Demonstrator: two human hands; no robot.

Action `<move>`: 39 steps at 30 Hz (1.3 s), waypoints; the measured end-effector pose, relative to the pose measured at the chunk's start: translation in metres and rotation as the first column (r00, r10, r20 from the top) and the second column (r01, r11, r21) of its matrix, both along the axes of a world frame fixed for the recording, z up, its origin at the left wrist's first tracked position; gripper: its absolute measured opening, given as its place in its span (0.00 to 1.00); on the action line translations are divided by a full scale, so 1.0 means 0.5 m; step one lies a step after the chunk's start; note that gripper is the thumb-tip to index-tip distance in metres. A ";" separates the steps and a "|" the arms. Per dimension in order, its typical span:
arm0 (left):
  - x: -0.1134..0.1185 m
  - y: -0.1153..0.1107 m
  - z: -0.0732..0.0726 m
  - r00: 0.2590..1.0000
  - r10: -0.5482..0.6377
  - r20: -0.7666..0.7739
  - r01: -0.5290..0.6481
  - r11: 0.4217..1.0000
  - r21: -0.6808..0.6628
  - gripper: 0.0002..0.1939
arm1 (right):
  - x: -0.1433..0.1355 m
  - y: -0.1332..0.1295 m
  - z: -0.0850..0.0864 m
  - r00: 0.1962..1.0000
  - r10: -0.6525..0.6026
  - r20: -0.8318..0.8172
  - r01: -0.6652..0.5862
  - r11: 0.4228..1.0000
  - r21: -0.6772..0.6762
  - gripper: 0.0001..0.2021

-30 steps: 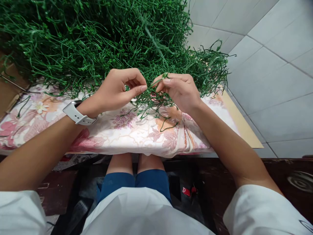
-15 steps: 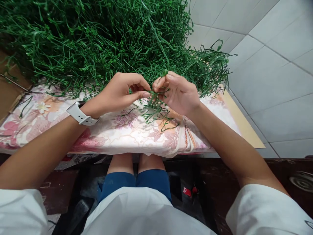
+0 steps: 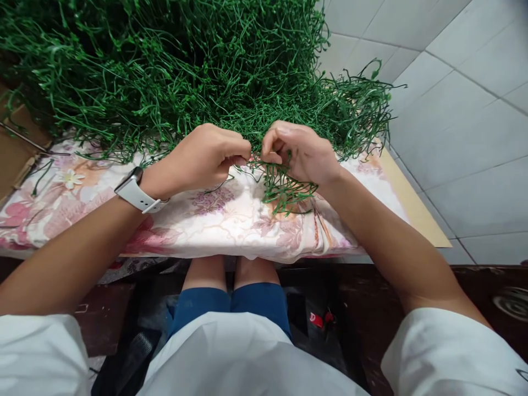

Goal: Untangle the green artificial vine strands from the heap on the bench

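Observation:
My right hand is closed on a small sprig of green plastic foliage, whose thin forked stems hang below the fingers over the tablecloth. Just to its left, my left hand is closed, palm down, thumb and fingers pinched together. What sits between those left fingertips is too small to make out; a thin stem shows beside them. Behind both hands rises a large heap of the same green stems. A white-strapped watch is on my left wrist.
A flowered tablecloth covers the table up to its front edge. A loose stem lies at left near a cardboard box. Tan board shows at the right edge, beside a tiled wall.
The hands have drawn slightly apart at the fingertips. My left fingers have curled in, and the sprig has shifted right, hanging under my right hand. The long stem above my right hand is gone from there.

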State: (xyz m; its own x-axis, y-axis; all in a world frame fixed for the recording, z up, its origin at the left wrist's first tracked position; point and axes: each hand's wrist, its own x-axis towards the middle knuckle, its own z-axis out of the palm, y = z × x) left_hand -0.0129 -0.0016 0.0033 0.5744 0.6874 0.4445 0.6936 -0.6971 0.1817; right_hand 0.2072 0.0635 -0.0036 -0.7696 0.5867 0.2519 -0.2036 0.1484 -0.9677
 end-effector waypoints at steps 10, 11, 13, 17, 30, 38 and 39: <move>-0.052 0.032 0.003 0.989 0.125 0.075 -0.136 0.977 0.163 0.05 | 0.144 0.135 0.034 0.904 -0.421 -0.074 0.422 0.907 -0.012 0.14; -0.051 0.034 -0.001 0.984 0.156 0.082 -0.167 0.972 0.163 0.05 | 0.149 0.139 0.036 0.912 -0.405 -0.067 0.405 0.914 -0.012 0.14; -0.046 0.037 -0.013 0.975 0.206 0.084 -0.217 0.962 0.165 0.08 | 0.145 0.130 0.040 0.930 -0.363 -0.059 0.365 0.931 0.019 0.14; -0.040 0.043 -0.040 0.965 0.249 0.076 -0.260 0.947 0.191 0.16 | 0.101 0.067 0.050 0.963 -0.259 -0.072 0.264 0.961 0.079 0.17; 0.025 -0.016 -0.012 0.989 -0.062 0.137 0.021 0.960 0.280 0.14 | 0.041 -0.017 0.043 0.998 -0.023 -0.056 0.022 1.000 -0.009 0.26; 0.052 -0.022 -0.054 0.994 0.034 0.105 -0.053 0.982 0.183 0.21 | 0.021 -0.030 0.029 0.998 -0.044 -0.042 0.045 0.999 0.021 0.37; 0.054 -0.022 -0.055 0.992 0.048 0.116 -0.066 0.985 0.157 0.20 | 0.020 -0.031 0.027 0.998 -0.047 -0.035 0.047 0.999 0.008 0.38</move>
State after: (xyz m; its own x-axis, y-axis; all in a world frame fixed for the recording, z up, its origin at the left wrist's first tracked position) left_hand 0.0140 -0.0125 -0.0243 0.4769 0.6327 0.6102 0.7151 -0.6829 0.1492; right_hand 0.2172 0.0479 0.0097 -0.7320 0.6198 0.2829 -0.2295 0.1667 -0.9589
